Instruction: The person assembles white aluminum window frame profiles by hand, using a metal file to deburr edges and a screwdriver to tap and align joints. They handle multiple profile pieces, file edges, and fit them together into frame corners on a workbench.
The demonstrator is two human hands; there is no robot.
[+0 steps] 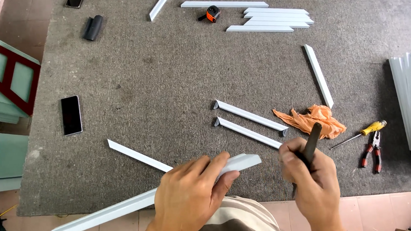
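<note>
The left hand (191, 196) was wrapped around a long white metal strip with a mitred end (126, 206), holding it slantwise over the near edge of the grey felt mat (143, 86) — its cut tip pointing right. The right hand (312, 180) was clenched on a dark flat metal file (311, 142), held just beside that tip and not touching it. Two shorter white strips (250, 122) lay parallel just beyond, near a crumpled orange rag (313, 119). A yellow-handled screwdriver (363, 133) and red-handled pliers (374, 151) rested to the right — a black phone (71, 115) well apart on the left.
</note>
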